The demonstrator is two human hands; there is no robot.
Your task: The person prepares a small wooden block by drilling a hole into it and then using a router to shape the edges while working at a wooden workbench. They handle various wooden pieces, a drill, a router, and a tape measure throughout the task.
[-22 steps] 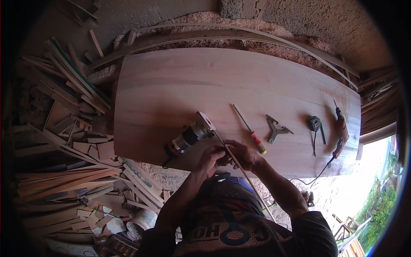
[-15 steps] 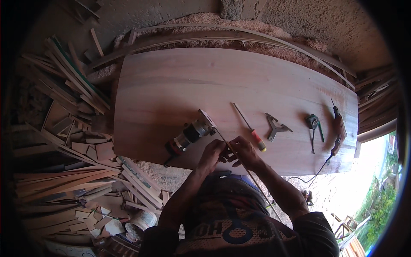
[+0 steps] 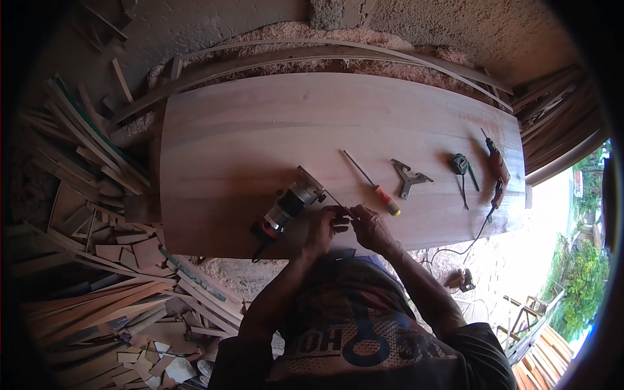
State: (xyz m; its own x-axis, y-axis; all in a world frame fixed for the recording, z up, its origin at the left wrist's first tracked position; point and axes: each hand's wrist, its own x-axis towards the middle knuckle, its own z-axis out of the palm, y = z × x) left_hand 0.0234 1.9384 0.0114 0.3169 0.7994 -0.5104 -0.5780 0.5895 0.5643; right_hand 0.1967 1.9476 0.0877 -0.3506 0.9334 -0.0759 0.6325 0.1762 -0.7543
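Note:
My right hand [image 3: 372, 231] is closed round a thin, narrow strip [image 3: 337, 201] near the front edge of the wooden panel [image 3: 247, 130]. The strip's far end reaches the base of a trim router [image 3: 286, 205], which lies on its side. Beside the strip is my left hand [image 3: 324, 229], its fingers half curled and apart; I make out nothing held in it. A screwdriver [image 3: 380, 195] with a red and yellow handle lies just beyond my right hand. Further right is a grey three-armed metal piece [image 3: 407, 179].
A tape measure [image 3: 459, 164], a green pencil-like stick [image 3: 473, 177] and a corded drill [image 3: 498, 169] lie toward the panel's right end. Wood offcuts [image 3: 123, 253] pile up on the left. Long boards [image 3: 312, 53] and shavings line the far side. Another tool [image 3: 467, 281] sits on the ground at right.
The view has shifted, so the panel and tools appear further left. The long length of strip that ran back past my right forearm no longer shows. My left fingers have spread from the strip.

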